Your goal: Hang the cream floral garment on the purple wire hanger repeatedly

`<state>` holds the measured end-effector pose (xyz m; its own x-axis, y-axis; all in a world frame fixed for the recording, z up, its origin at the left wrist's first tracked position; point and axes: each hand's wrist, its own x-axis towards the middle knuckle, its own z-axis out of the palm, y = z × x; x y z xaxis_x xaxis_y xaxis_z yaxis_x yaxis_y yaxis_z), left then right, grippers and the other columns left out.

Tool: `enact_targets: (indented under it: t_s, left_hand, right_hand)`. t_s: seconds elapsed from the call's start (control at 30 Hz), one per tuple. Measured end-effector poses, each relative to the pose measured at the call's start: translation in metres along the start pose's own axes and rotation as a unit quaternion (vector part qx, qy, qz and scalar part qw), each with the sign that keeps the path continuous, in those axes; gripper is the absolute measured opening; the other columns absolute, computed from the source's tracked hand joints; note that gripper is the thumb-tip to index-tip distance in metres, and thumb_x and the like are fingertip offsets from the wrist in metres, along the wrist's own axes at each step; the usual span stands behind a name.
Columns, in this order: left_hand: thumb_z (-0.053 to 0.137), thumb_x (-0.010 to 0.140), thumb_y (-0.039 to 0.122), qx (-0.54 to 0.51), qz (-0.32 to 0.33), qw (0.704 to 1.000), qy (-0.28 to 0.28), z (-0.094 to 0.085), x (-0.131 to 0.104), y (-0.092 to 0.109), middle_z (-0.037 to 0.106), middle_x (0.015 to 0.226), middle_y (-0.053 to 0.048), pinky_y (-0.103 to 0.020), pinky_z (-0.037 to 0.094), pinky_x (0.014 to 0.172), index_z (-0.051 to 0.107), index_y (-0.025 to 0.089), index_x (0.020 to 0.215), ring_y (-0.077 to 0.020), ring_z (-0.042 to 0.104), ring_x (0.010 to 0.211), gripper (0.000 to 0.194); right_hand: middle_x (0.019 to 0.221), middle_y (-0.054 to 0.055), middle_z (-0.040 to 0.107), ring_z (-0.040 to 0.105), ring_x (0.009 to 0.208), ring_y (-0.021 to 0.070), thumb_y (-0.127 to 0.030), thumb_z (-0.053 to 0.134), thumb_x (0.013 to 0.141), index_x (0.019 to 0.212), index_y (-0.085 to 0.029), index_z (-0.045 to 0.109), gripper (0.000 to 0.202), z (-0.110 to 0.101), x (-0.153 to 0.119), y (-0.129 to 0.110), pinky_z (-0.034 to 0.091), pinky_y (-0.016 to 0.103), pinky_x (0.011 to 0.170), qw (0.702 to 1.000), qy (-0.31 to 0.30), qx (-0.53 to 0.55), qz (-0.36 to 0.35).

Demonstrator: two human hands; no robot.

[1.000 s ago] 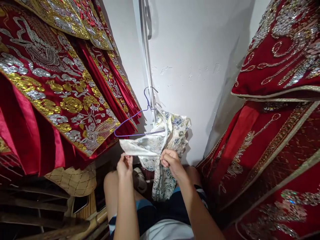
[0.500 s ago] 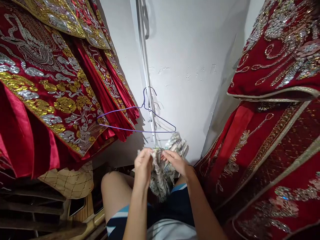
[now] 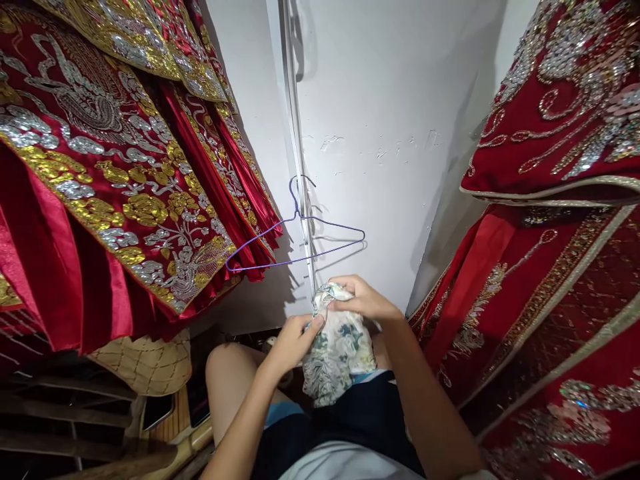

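A crumpled floral cloth garment (image 3: 340, 347), cream with green and blue leaves, hangs from both my hands above my lap. My left hand (image 3: 295, 337) pinches its upper left edge, the thumb lying on top. At its top right, my right hand (image 3: 363, 298) grips the fabric with curled fingers. The cloth's gathered top is bunched between the hands, so its full shape is hidden. Just above them hangs a bare purple hanger (image 3: 300, 261), tilted, at a white metal pole (image 3: 295, 133).
Red gowns with gold and silver embroidery (image 3: 145, 207) hang at the left. More red beaded gowns (image 3: 540, 253) hang close at the right. A wooden chair (image 3: 160, 460) with a phone (image 3: 159, 412) and a yellow quilted cloth (image 3: 145, 363) stand at lower left. The white wall (image 3: 380, 100) is ahead.
The floral garment has been turned and spread, showing more of its print. My right hand has moved up and my left hand slightly down. The purple hanger has swung and tilts the other way.
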<state>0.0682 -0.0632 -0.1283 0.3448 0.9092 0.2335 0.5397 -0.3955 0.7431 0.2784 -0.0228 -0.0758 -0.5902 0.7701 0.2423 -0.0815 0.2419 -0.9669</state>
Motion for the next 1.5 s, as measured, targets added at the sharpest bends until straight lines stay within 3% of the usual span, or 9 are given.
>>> enact_targets:
  t_s: [0.13, 0.3, 0.47, 0.63, 0.83, 0.93, 1.1, 1.33, 1.5]
  left_hand:
    - [0.035, 0.093, 0.068, 0.244, -0.093, 0.965, -0.022, -0.037, -0.019, -0.023, 0.058, 0.058, -0.005, -0.03, 0.029, 0.057, 0.054, 0.019, 0.059, -0.0204, 0.053, 0.058, 0.063]
    - [0.036, 0.093, 0.046, 0.393, -0.124, 0.91, -0.043, -0.1, -0.03, -0.042, 0.074, 0.08, -0.015, -0.035, 0.042, 0.069, 0.07, 0.02, 0.074, -0.0318, 0.068, 0.079, 0.047]
    - [0.033, 0.087, 0.038, 0.361, -0.125, 0.923, 0.04, -0.137, -0.024, -0.04, 0.074, 0.114, -0.017, -0.038, 0.05, 0.086, 0.075, 0.015, 0.104, -0.0336, 0.069, 0.104, 0.05]
    - [0.032, 0.089, 0.042, 0.282, -0.06, 0.945, 0.155, -0.143, -0.011, -0.014, 0.071, 0.124, -0.012, -0.037, 0.048, 0.098, 0.068, 0.015, 0.121, -0.0317, 0.066, 0.113, 0.055]
    - [0.05, 0.086, 0.041, 0.106, 0.045, 0.969, 0.217, -0.131, 0.035, 0.013, 0.07, 0.118, -0.011, -0.036, 0.05, 0.091, 0.059, 0.018, 0.108, -0.0255, 0.065, 0.102, 0.034]
    - [0.056, 0.082, 0.038, 0.029, 0.077, 0.979, 0.188, -0.133, 0.055, 0.012, 0.071, 0.104, -0.008, -0.032, 0.05, 0.084, 0.061, 0.016, 0.11, -0.0226, 0.065, 0.094, 0.036]
    - [0.058, 0.082, 0.042, 0.021, 0.065, 0.983, 0.171, -0.144, 0.058, 0.006, 0.073, 0.099, -0.007, -0.032, 0.049, 0.084, 0.071, 0.015, 0.097, -0.0248, 0.065, 0.093, 0.033]
    - [0.063, 0.081, 0.048, 0.159, 0.062, 0.94, 0.295, -0.163, 0.055, 0.012, 0.07, 0.093, -0.007, -0.031, 0.046, 0.085, 0.074, 0.017, 0.089, -0.0232, 0.061, 0.092, 0.034]
    - [0.063, 0.081, 0.058, 0.186, -0.049, 0.919, 0.344, -0.162, 0.052, 0.01, 0.065, 0.088, -0.005, -0.028, 0.042, 0.071, 0.066, 0.016, 0.091, -0.0194, 0.057, 0.08, 0.043]
  right_hand:
    - [0.081, 0.004, 0.069, 0.064, 0.081, 0.0217, -0.034, 0.078, 0.07, 0.08, -0.016, 0.069, 0.023, -0.039, 0.031, -0.001, 0.049, 0.032, 0.076, 0.983, 0.103, -0.135, -0.066]
    - [0.123, 0.009, 0.068, 0.055, 0.124, 0.0269, -0.04, 0.06, 0.084, 0.112, -0.022, 0.07, 0.034, -0.052, 0.078, 0.02, 0.04, 0.04, 0.106, 0.956, 0.172, -0.201, -0.126]
    - [0.097, 0.007, 0.071, 0.062, 0.094, 0.0256, -0.041, 0.05, 0.088, 0.092, -0.019, 0.067, 0.028, -0.04, 0.084, 0.043, 0.046, 0.037, 0.088, 0.947, 0.177, -0.253, -0.09]
    - [0.067, -0.001, 0.054, 0.05, 0.067, 0.0173, -0.039, 0.053, 0.085, 0.068, -0.019, 0.054, 0.026, -0.039, 0.053, 0.032, 0.037, 0.028, 0.065, 0.937, 0.241, -0.229, -0.108]
    - [0.06, -0.003, 0.047, 0.043, 0.059, 0.0138, -0.034, 0.054, 0.083, 0.061, -0.019, 0.05, 0.027, -0.026, 0.04, 0.015, 0.032, 0.026, 0.058, 0.955, 0.194, -0.21, -0.08]
    - [0.081, 0.003, 0.065, 0.055, 0.073, 0.0187, -0.033, 0.056, 0.082, 0.082, -0.018, 0.064, 0.016, -0.031, 0.034, 0.015, 0.041, 0.028, 0.065, 0.933, 0.259, -0.212, -0.132]
    - [0.128, 0.014, 0.063, 0.059, 0.081, 0.0193, -0.029, 0.068, 0.072, 0.136, -0.018, 0.054, 0.066, -0.074, 0.028, 0.005, 0.048, 0.032, 0.071, 0.847, 0.457, -0.22, -0.159]
    - [0.054, -0.001, 0.056, 0.053, 0.058, 0.0162, -0.037, 0.082, 0.065, 0.059, -0.015, 0.065, 0.028, -0.119, 0.013, -0.04, 0.038, 0.028, 0.056, 0.914, 0.291, -0.278, -0.043]
    - [0.073, 0.01, 0.072, 0.067, 0.068, 0.0255, -0.042, 0.09, 0.06, 0.08, -0.013, 0.074, 0.038, -0.114, -0.007, -0.058, 0.052, 0.037, 0.064, 0.978, 0.172, -0.11, 0.035]
